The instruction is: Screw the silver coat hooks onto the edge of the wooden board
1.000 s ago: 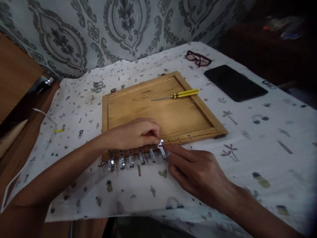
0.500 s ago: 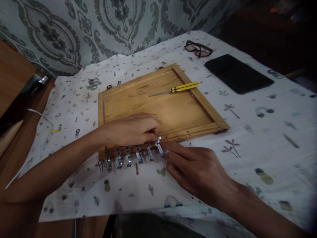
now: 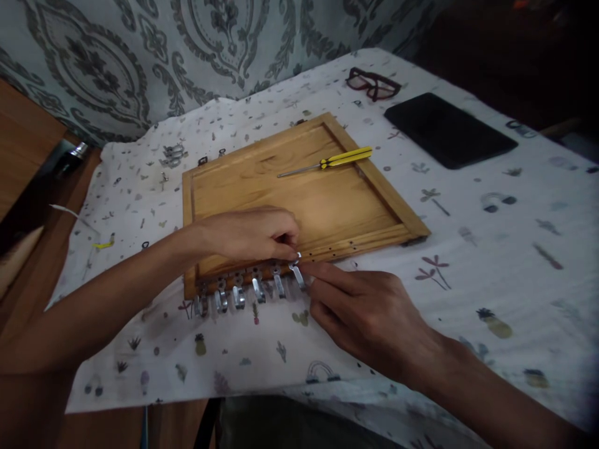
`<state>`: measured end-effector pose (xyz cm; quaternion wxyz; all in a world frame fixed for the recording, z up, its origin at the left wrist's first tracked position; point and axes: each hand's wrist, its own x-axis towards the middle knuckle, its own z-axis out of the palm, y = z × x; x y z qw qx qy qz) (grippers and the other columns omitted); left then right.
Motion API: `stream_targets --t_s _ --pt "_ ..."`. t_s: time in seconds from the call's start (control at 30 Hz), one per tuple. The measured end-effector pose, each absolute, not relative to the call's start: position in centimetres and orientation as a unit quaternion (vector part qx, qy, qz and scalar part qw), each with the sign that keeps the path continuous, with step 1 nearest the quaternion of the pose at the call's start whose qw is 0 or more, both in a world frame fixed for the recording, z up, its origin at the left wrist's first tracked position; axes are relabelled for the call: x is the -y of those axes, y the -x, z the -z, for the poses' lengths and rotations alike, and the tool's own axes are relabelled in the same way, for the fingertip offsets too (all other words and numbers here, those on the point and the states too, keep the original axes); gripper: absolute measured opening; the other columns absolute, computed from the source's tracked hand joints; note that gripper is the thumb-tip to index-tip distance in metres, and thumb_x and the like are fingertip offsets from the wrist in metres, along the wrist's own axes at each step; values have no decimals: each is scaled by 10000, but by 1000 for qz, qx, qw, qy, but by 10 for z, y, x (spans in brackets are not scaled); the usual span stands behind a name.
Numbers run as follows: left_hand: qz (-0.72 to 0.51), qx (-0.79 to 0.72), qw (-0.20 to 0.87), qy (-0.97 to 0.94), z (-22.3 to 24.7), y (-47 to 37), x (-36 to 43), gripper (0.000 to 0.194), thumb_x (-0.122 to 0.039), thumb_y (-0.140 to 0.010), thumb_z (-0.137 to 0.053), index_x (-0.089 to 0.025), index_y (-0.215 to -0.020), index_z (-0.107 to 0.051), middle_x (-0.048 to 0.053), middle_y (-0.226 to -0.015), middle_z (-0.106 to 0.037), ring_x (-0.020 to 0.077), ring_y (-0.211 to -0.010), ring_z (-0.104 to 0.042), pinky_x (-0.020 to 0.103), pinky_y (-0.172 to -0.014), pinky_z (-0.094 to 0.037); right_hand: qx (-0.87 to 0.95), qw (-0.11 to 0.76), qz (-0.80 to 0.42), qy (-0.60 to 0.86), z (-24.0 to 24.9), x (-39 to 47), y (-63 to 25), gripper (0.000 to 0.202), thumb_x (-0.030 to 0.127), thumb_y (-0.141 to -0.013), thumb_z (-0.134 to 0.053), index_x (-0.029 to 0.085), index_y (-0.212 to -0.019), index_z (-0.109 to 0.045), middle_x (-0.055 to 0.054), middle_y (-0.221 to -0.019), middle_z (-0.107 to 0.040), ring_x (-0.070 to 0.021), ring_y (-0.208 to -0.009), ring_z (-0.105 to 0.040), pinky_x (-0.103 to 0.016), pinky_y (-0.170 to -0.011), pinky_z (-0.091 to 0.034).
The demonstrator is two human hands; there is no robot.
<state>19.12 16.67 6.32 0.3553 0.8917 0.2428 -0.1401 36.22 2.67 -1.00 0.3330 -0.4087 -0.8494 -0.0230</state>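
Observation:
A wooden framed panel (image 3: 262, 199) lies on the cloth, with several silvery metal hooks (image 3: 258, 290) in a row along its near rail. Another metal hook (image 3: 296, 274) sits at the right end of that row, against the rail. My right hand (image 3: 365, 305) grips this hook from the right, its index finger at the hook's side. From above, my left hand (image 3: 257, 232) is closed, thumb and fingers pinched at the hook's upper end. Whatever lies between those fingertips is hidden. Small dark holes show in the rail further right.
A yellow-handled screwdriver (image 3: 345, 158) rests across the panel. Behind it to the right are eyeglasses (image 3: 373, 84) and a black tablet-like slab (image 3: 449, 130). More metal hooks (image 3: 173, 156) lie in a pile at the back left, with small metal bits (image 3: 163, 179) near them.
The view has shifted slightly. The hook's upper end now sits closer against the rail, and my left thumb has come down onto it. My right hand keeps its hold.

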Motion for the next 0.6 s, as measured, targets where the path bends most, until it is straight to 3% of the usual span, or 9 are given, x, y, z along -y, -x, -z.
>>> stream_targets --t_s 0.33,0.6 --pt "97 -270 418 -862 -60 -196 -162 127 -209 -814 -616 -153 -704 -584 -51 -637 -548 75 -587 -475 195 -549 -348 853 330 19 403 9 -27 -363 205 80 -911 -468 157 -778 -604 -49 -1051 -738 -95 -647 -652 -245 -546 -504" --pt "74 -266 415 -867 -53 -193 -158 162 -222 -816 -617 -153 -680 -564 -48 -625 -526 79 -589 -469 204 -550 -332 850 336 26 405 11 -27 -363 245 118 -938 -445 170 -734 -571 -33 -1033 -745 -103 -630 -654 -260 -526 -470"
